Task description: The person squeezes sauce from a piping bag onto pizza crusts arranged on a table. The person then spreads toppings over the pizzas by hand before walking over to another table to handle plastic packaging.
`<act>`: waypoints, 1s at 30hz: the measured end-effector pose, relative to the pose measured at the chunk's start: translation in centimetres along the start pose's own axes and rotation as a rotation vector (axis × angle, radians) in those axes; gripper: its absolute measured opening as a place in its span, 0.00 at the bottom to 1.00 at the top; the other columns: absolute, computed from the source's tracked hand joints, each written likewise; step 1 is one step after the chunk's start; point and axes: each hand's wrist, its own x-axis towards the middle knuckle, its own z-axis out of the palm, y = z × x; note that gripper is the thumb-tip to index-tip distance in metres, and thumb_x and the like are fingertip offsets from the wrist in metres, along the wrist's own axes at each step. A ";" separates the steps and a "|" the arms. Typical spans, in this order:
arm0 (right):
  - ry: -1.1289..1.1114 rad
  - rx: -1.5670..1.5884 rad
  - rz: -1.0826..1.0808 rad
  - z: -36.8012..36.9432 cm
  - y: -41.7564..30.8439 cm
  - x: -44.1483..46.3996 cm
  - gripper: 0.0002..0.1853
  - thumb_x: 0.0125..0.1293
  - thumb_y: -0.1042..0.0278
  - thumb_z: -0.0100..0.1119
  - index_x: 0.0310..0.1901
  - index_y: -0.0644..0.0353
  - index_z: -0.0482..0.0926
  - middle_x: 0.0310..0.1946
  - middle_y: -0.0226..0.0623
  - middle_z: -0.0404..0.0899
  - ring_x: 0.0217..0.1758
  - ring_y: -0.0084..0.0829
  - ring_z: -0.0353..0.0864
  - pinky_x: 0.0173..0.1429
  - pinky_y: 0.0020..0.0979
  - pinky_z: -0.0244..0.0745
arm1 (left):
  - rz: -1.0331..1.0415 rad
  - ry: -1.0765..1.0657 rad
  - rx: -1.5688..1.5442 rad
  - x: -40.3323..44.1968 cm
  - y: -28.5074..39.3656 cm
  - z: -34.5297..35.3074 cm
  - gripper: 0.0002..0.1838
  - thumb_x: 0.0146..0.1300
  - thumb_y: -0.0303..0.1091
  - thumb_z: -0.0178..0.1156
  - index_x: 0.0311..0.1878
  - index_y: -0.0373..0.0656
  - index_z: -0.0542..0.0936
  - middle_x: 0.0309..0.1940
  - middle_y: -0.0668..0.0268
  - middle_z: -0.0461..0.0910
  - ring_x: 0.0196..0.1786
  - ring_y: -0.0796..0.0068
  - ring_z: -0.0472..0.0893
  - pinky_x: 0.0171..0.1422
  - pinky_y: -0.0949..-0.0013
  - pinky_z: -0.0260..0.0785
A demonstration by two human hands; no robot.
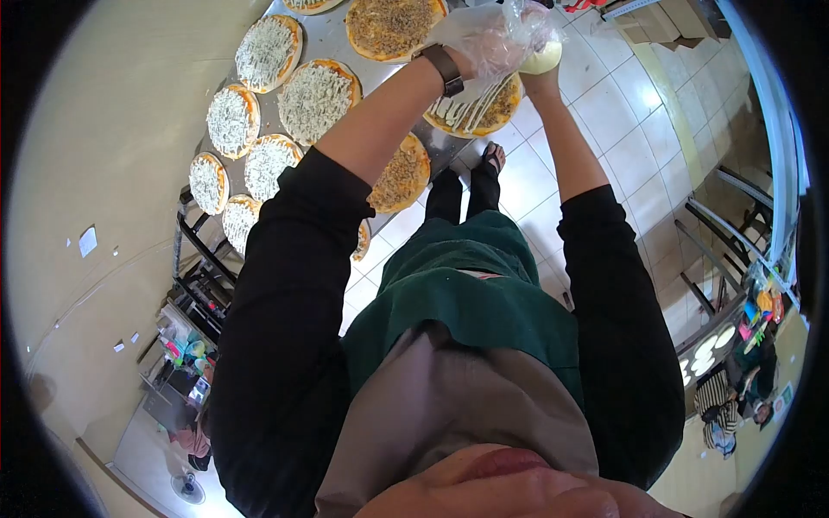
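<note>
Both of my hands are at the top of the view, on a clear plastic piping bag (541, 57) filled with pale cream sauce. My left hand (492, 41), with a dark watch on its wrist, is closed around the upper plastic, which partly covers its fingers. My right hand (541, 83) is closed around the lower, filled part; the bag hides most of its fingers. Below the bag lies a pizza (473, 110) with brown crumbly topping and thin pale sauce lines across it. Another brown-topped pizza (395, 26) is beyond my left wrist.
Several pizzas with white shredded topping (318, 102) cover the metal table (332, 39) to the left. A brown-topped pizza (402, 176) lies partly under my left forearm. Cardboard boxes (682, 22) are at upper right. People (725, 406) are at far right.
</note>
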 end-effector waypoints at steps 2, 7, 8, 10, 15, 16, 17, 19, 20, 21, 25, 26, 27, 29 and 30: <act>0.028 -0.223 -0.064 1.2 0.3 -2.8 0.19 0.49 0.75 0.57 0.46 0.59 0.72 0.44 0.41 0.73 0.50 0.37 0.70 0.54 0.34 0.64 | 0.060 -0.007 0.087 -0.5 -1.4 0.6 0.17 0.56 0.34 0.49 0.50 0.45 0.68 0.38 0.62 0.74 0.39 0.72 0.73 0.49 0.72 0.65; 0.124 0.000 -0.062 3.7 -4.3 -6.0 0.21 0.47 0.72 0.56 0.47 0.57 0.73 0.49 0.42 0.71 0.58 0.43 0.62 0.61 0.39 0.54 | -0.021 -0.170 0.545 -1.5 -1.5 0.9 0.16 0.55 0.33 0.49 0.48 0.48 0.70 0.45 0.63 0.70 0.44 0.66 0.71 0.50 0.69 0.64; 0.078 -0.077 -0.127 3.0 -2.2 -5.0 0.19 0.49 0.72 0.56 0.46 0.58 0.73 0.47 0.43 0.71 0.56 0.42 0.65 0.59 0.39 0.57 | 0.008 -0.136 0.568 -1.6 -2.4 1.2 0.16 0.56 0.37 0.48 0.49 0.47 0.69 0.38 0.62 0.75 0.38 0.67 0.74 0.44 0.71 0.67; -0.058 0.088 0.102 0.7 -2.2 -3.0 0.16 0.51 0.71 0.57 0.44 0.60 0.74 0.41 0.41 0.74 0.48 0.37 0.71 0.52 0.36 0.64 | -0.106 -0.170 0.469 0.3 -2.1 0.8 0.16 0.56 0.35 0.50 0.49 0.47 0.70 0.45 0.63 0.71 0.43 0.67 0.71 0.50 0.70 0.64; -0.013 0.036 -0.037 0.0 -0.2 -2.8 0.20 0.47 0.77 0.59 0.45 0.64 0.70 0.41 0.38 0.73 0.46 0.31 0.72 0.50 0.31 0.67 | 0.157 0.095 0.468 0.9 -4.6 2.4 0.16 0.57 0.35 0.47 0.49 0.47 0.70 0.33 0.63 0.78 0.33 0.64 0.76 0.39 0.68 0.69; -0.044 -0.276 -0.227 0.8 2.6 -4.9 0.22 0.47 0.76 0.59 0.48 0.63 0.69 0.46 0.41 0.70 0.52 0.35 0.68 0.56 0.33 0.61 | 0.126 -0.063 0.529 0.0 -4.7 2.7 0.15 0.58 0.35 0.46 0.48 0.46 0.70 0.34 0.60 0.77 0.36 0.64 0.76 0.43 0.67 0.69; -0.024 -0.380 -0.266 0.9 0.3 -5.3 0.23 0.47 0.75 0.59 0.49 0.63 0.68 0.48 0.42 0.68 0.54 0.36 0.66 0.58 0.34 0.58 | 0.094 -0.221 0.589 -0.4 -4.5 2.9 0.14 0.59 0.36 0.45 0.47 0.45 0.71 0.35 0.57 0.77 0.39 0.64 0.76 0.46 0.66 0.68; 0.079 -0.449 -0.278 1.5 -4.0 -6.5 0.23 0.47 0.72 0.60 0.48 0.62 0.68 0.46 0.42 0.70 0.51 0.37 0.68 0.56 0.33 0.61 | 0.090 -0.105 0.470 -0.7 -3.1 3.6 0.14 0.58 0.36 0.45 0.45 0.45 0.72 0.37 0.56 0.76 0.40 0.63 0.75 0.48 0.65 0.67; 0.077 -0.447 -0.279 1.2 -3.6 -6.2 0.23 0.47 0.72 0.60 0.48 0.62 0.68 0.46 0.42 0.70 0.51 0.37 0.68 0.56 0.33 0.61 | 0.082 0.009 0.346 -0.9 -2.7 3.8 0.13 0.58 0.36 0.45 0.44 0.44 0.73 0.39 0.54 0.76 0.42 0.63 0.75 0.50 0.64 0.65; 0.056 -0.266 -0.209 0.7 -2.8 -5.6 0.23 0.47 0.72 0.60 0.47 0.62 0.68 0.44 0.41 0.71 0.49 0.37 0.70 0.54 0.33 0.63 | 0.079 0.011 0.347 -0.5 -2.4 3.5 0.13 0.58 0.36 0.45 0.44 0.44 0.73 0.39 0.54 0.76 0.42 0.63 0.75 0.50 0.64 0.65; -0.033 -0.082 -0.107 -0.9 -1.6 -3.4 0.19 0.48 0.73 0.60 0.44 0.63 0.69 0.38 0.37 0.74 0.42 0.32 0.74 0.46 0.30 0.68 | -0.118 -0.272 0.544 1.0 -0.7 2.5 0.15 0.57 0.37 0.46 0.46 0.45 0.72 0.44 0.56 0.74 0.46 0.63 0.73 0.52 0.64 0.63; -0.106 -0.186 -0.090 -1.2 -1.0 -2.9 0.19 0.49 0.73 0.60 0.44 0.63 0.70 0.38 0.36 0.74 0.42 0.31 0.74 0.45 0.30 0.68 | -0.189 -0.268 0.540 1.0 0.2 2.2 0.15 0.57 0.37 0.46 0.47 0.44 0.71 0.44 0.56 0.73 0.45 0.64 0.73 0.51 0.65 0.64; -0.219 -0.280 -0.154 -0.9 -0.6 -3.1 0.21 0.48 0.73 0.62 0.45 0.62 0.70 0.41 0.34 0.74 0.44 0.27 0.73 0.48 0.28 0.68 | -0.263 -0.260 0.535 0.9 1.2 1.9 0.16 0.57 0.37 0.46 0.47 0.43 0.71 0.44 0.57 0.73 0.44 0.64 0.73 0.51 0.66 0.64; -0.309 -0.014 0.087 -0.6 -2.8 -4.4 0.24 0.46 0.72 0.65 0.46 0.62 0.69 0.42 0.33 0.74 0.45 0.26 0.73 0.49 0.28 0.68 | -0.413 -0.237 0.526 0.3 2.5 1.0 0.17 0.58 0.37 0.46 0.49 0.42 0.69 0.44 0.59 0.73 0.42 0.65 0.74 0.49 0.68 0.65; -0.384 0.245 0.348 -0.4 -4.6 -4.9 0.27 0.44 0.71 0.67 0.48 0.62 0.69 0.43 0.33 0.73 0.47 0.26 0.72 0.51 0.28 0.67 | -0.425 -0.215 0.530 -0.6 2.5 0.7 0.17 0.58 0.37 0.46 0.49 0.42 0.69 0.44 0.59 0.73 0.42 0.65 0.74 0.49 0.68 0.65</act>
